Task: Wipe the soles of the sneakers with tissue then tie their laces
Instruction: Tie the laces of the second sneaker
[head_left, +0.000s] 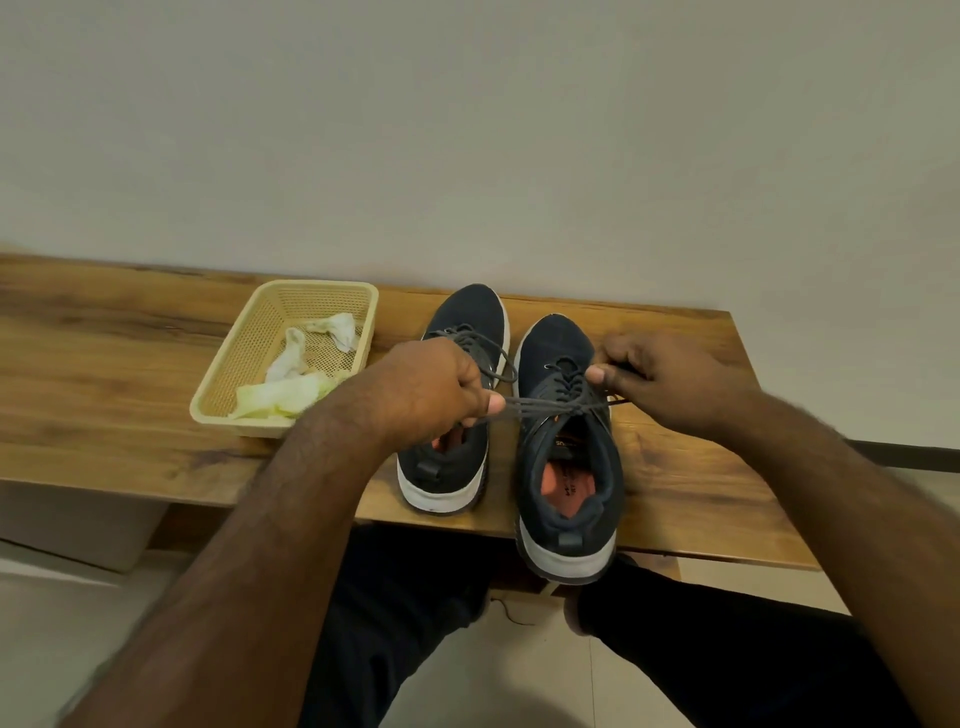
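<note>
Two dark sneakers with white soles stand upright side by side on the wooden bench, toes toward the wall. The left sneaker is partly hidden under my left hand. My left hand pinches a grey lace end of the right sneaker and holds it taut out to the left. My right hand pinches the other lace end just above that shoe's eyelets. The right sneaker's heel hangs over the bench's front edge. Crumpled tissues lie in the basket.
A cream plastic basket sits on the bench left of the shoes. A plain wall rises behind the bench. My legs in dark trousers are below the front edge, above a tiled floor.
</note>
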